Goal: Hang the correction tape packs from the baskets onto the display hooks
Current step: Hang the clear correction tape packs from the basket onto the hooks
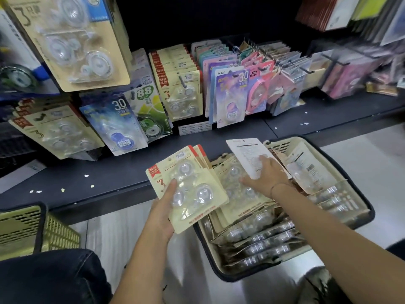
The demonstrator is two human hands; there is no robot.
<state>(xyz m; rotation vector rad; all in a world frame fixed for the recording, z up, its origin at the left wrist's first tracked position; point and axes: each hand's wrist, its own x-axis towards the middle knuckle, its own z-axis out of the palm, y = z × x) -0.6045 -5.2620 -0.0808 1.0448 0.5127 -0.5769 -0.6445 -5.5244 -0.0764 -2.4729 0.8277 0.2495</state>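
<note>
In the head view, the left hand [162, 213] sits just below centre and grips a fanned stack of correction tape packs [192, 194]. These are cream cards, each with three clear blisters. Its thumb is pressed on the front card and its fingers are curled behind. At 3 o'clock from that stack, the right hand [267, 176] pinches a white-backed pack [245, 152], which is turned print side up. The fingers lie on the card and the thumb is spread out at its lower edge. This hand hovers over the cream basket [359, 216] at 4 o'clock, which stands on the floor, touching the dark shelf [109, 172]. The basket is packed with more of the same packs, some flat and some on edge. A yellow-green basket [32, 227] stands at 8 o'clock. At 12 o'clock a display hook [183, 81] carries a row of matching cream packs [186, 102], with blue, green and pink packs hanging on either side.
</note>
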